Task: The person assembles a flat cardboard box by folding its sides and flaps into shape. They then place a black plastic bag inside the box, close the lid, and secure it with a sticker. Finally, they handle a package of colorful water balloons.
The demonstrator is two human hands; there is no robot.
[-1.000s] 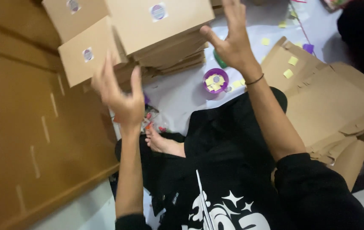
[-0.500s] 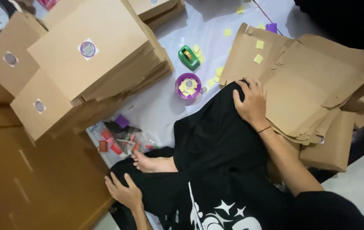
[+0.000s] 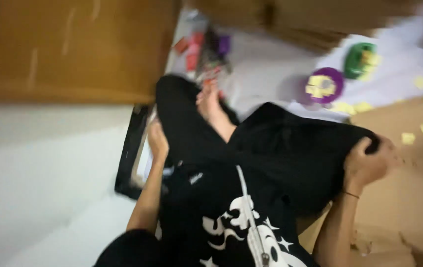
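Left hand (image 3: pixel 158 141) rests flat beside a black tray (image 3: pixel 131 151), right hand (image 3: pixel 364 163) curls over the knee (image 3: pixel 320 143) for support; neither grasps anything.

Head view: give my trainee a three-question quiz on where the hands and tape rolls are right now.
1. True or false: the right hand rests on the black-clad knee.
2. The left hand is beside: A) the green roll, B) a dark flat tray, C) a clock?
3. What colour is the roll nearer the bare foot?

Key: 1 true; 2 B; 3 purple. The green roll lies further off.
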